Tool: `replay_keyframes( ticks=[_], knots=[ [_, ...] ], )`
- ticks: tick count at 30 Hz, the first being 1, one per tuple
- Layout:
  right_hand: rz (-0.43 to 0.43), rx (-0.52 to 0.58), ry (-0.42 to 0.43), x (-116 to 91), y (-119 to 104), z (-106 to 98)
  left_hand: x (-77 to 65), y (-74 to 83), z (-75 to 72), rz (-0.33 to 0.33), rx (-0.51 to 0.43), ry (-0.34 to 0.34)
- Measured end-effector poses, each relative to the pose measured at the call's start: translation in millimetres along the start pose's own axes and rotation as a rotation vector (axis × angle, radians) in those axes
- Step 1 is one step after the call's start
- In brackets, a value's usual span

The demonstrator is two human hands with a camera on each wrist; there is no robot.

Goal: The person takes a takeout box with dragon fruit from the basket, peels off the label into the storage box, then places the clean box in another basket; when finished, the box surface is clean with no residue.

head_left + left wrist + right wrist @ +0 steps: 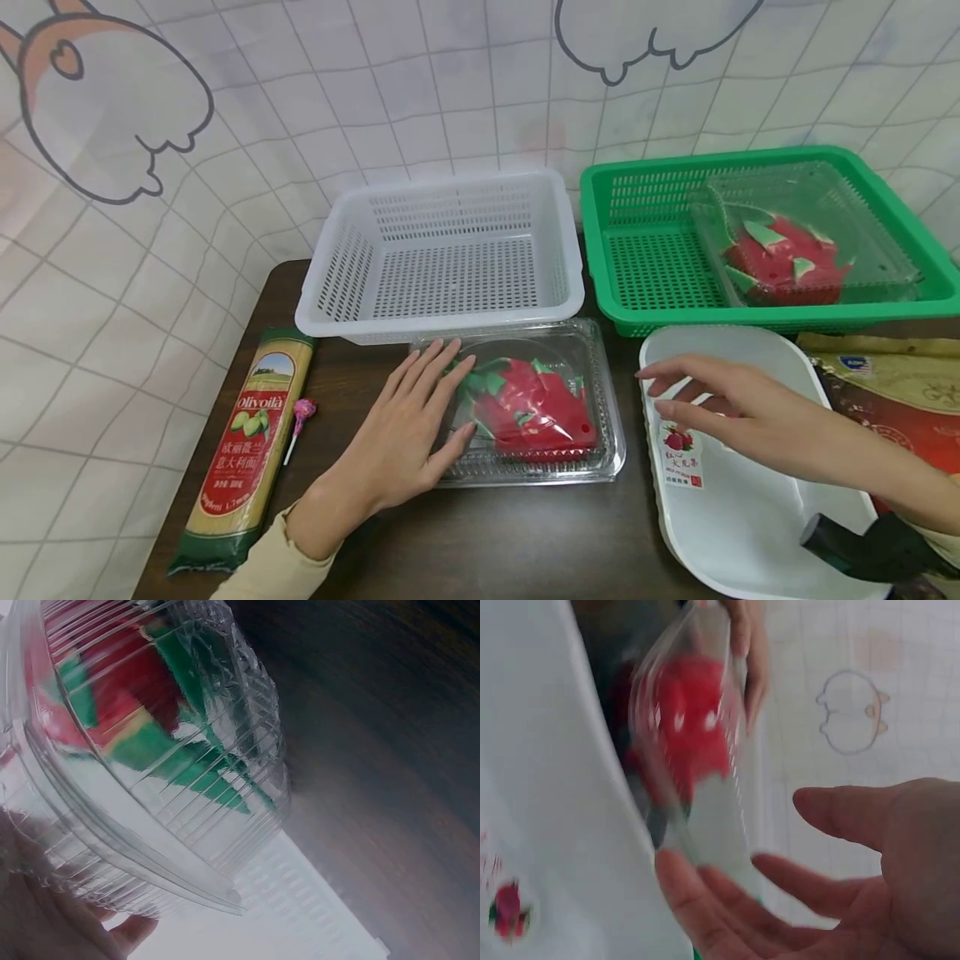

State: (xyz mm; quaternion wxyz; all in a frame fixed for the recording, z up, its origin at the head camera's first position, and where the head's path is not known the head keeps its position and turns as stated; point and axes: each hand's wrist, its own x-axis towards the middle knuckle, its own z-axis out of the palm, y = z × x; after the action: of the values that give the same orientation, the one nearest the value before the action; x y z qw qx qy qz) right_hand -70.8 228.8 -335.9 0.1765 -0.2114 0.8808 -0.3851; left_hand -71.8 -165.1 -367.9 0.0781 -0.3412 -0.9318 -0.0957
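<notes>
A clear plastic box (600,400) with a red and green dragon fruit (528,408) inside lies on the dark table, in front of the white basket. Over the box's left part rests my left hand (408,425), fingers spread and fairly straight, thumb apart. The left wrist view shows the box's ribbed wall (225,817) close up, with part of that hand (67,919) at the lower left. My right hand (738,408) hovers above a white tray (780,517), fingers loosely bent, nothing in them. In the right wrist view this hand (840,900) is likewise bare.
Behind stand a white basket (438,321) and a green basket (637,321), which holds another clear box (817,187) with a dragon fruit. At left lie a spaghetti pack (251,442) and a lollipop (303,410). A red and gold bag (892,392) lies right of the tray.
</notes>
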Motion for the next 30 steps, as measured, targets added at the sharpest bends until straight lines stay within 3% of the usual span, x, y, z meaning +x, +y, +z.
replay_keyframes(
  ticks=[6, 13, 23, 26, 30],
  knots=[
    [0.099, 0.221, -0.132, 14.7, -17.3, 13.7, 0.1, 0.3, 0.8, 0.006, -0.007, 0.003],
    [0.189, 0.26, -0.177, 31.3, -26.7, 20.5, 1.0, 2.5, -2.6, 0.001, 0.006, -0.009],
    [0.213, 0.295, -0.211, 40.6, -27.2, 25.0, -5.0, 0.3, -12.8, 0.026, -0.013, 0.032],
    [0.223, 0.289, -0.207, 41.2, -26.0, 25.0, -10.4, -1.6, -20.9, -0.02, -0.065, 0.062],
    [0.224, 0.282, -0.208, 41.7, -24.9, 24.1, -19.0, -3.2, -30.4, -0.14, -0.187, 0.085]
  ],
)
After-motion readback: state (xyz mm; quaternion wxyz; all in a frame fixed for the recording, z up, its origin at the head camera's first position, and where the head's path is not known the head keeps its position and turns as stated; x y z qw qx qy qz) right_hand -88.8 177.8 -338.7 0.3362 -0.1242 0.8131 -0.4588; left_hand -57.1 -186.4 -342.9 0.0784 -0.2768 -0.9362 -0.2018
